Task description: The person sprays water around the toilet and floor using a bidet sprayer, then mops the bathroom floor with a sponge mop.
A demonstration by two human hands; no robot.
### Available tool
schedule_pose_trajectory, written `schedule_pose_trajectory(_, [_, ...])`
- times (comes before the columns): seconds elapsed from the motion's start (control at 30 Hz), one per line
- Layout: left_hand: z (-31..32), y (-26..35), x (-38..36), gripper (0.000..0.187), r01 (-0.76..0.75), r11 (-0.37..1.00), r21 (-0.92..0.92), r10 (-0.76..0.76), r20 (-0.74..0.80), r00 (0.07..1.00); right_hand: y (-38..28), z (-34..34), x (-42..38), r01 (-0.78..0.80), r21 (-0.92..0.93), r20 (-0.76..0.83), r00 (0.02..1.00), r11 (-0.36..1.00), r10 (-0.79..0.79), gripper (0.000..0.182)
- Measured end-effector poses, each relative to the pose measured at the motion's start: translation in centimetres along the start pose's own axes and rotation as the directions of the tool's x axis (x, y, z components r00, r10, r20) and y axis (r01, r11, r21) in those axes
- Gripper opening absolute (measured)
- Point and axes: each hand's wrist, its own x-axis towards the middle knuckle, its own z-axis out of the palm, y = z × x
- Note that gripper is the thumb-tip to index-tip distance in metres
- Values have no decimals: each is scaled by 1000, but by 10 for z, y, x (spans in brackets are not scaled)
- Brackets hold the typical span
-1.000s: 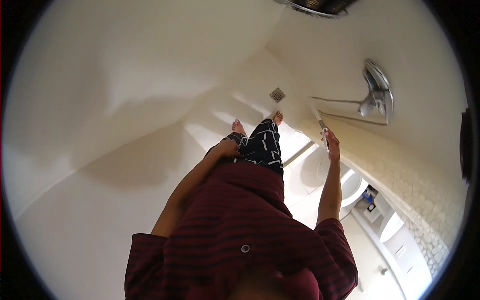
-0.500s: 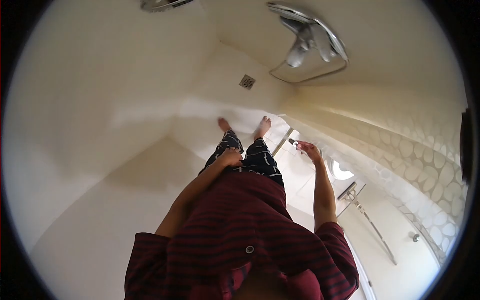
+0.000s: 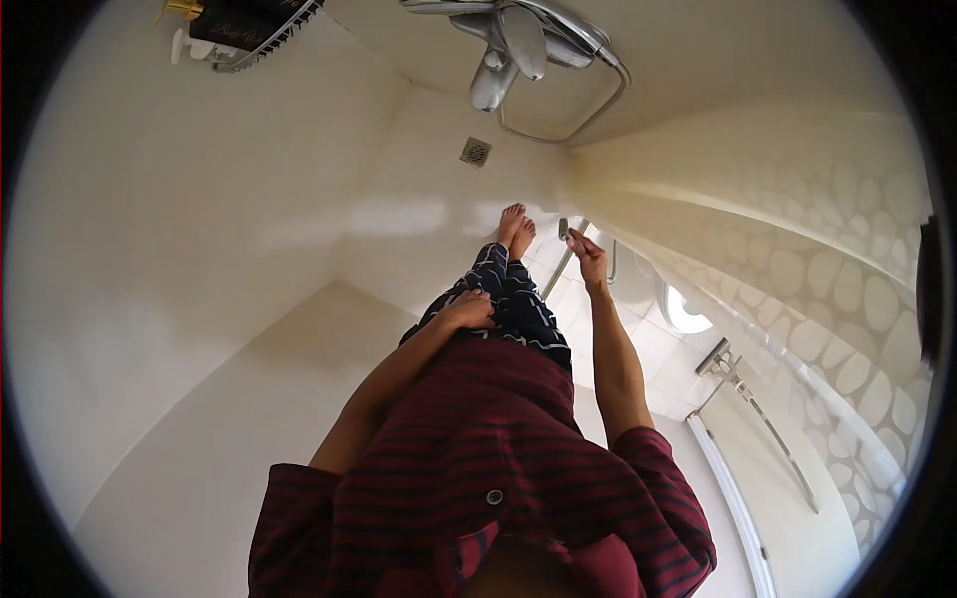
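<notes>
My right hand (image 3: 590,259) is stretched forward, its fingers closed on a small dark-grey object (image 3: 564,229) with a silvery look, too small to name. Below it are white floor tiles and a metal bar. My left hand (image 3: 473,309) lies at the front of my dark patterned trousers (image 3: 530,317), fingers curled together on the cloth. My bare feet (image 3: 515,228) are close together on the white shower floor (image 3: 419,189).
A chrome shower mixer (image 3: 508,60) with a hose is on the wall ahead. A square drain (image 3: 476,151) lies in the floor. At right are a pebble-patterned curtain (image 3: 797,269) and a squeegee (image 3: 753,399); a rack with bottles (image 3: 239,25) is upper left.
My right hand has moved forward and left with the small object. My left foot has stepped right, beside the other. The view has shifted, showing more of the bottle rack.
</notes>
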Motion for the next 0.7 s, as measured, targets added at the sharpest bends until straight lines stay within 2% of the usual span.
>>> schedule_pose_trajectory(0.07, [-13,10,-4,35,41,997,-68,-39,29,999,-11,3,3,-16,32,-121,992,999,20,35])
schedule_pose_trajectory(0.17, [-8,6,4,35,13,1000,13,-14,56,998,-27,10,6,59,76,-315,948,995,-32,29])
schedule_pose_trajectory(0.27, [-26,16,1,35,71,997,-30,-67,127,990,-9,6,10,-9,57,-379,925,998,30,32])
schedule_pose_trajectory(0.37, [-29,15,4,35,77,996,-39,-71,139,988,-8,4,8,-57,251,-354,924,966,146,35])
schedule_pose_trajectory(0.47, [-27,15,5,35,85,996,-33,-79,144,986,5,-7,13,-197,313,-247,928,929,280,35])
schedule_pose_trajectory(0.5, [-28,15,5,35,89,996,-30,-84,148,985,5,-14,14,-263,248,-139,943,932,303,36])
schedule_pose_trajectory(0.6, [-30,18,4,35,97,995,-22,-93,142,986,1,-23,14,-293,92,-71,951,951,300,40])
schedule_pose_trajectory(0.7, [-28,20,2,35,76,997,-12,-74,133,988,-8,-24,11,-228,146,-87,967,963,242,43])
